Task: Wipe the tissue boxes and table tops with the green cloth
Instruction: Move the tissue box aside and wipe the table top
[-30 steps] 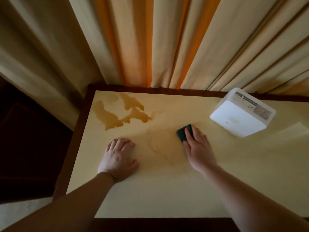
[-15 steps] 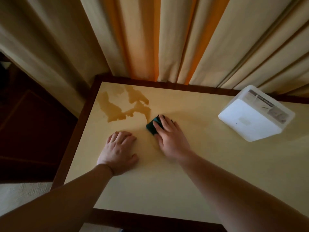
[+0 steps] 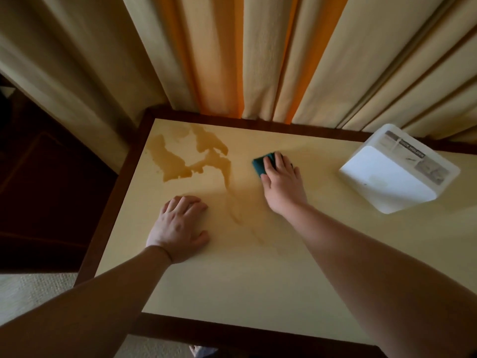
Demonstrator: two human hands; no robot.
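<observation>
A cream table top (image 3: 232,280) with a dark wooden rim fills the view. My right hand (image 3: 281,182) presses flat on a small folded green cloth (image 3: 261,165) near the table's back middle; only the cloth's left end shows beyond my fingers. My left hand (image 3: 178,226) rests palm down on the table at the front left, its fingers slightly bent, holding nothing. A brown liquid spill (image 3: 180,161) lies at the back left, with a faint smeared streak (image 3: 235,210) running down between my hands. A white tissue box (image 3: 392,177) stands at the right.
Cream and orange curtains (image 3: 258,60) hang right behind the table's back edge. Dark floor (image 3: 46,189) lies to the left of the table, and pale carpet (image 3: 31,293) shows at the lower left.
My right hand slid the cloth left to the spill's edge, then back right and a little farther away. The spill now has a smeared streak. My left hand stayed put.
</observation>
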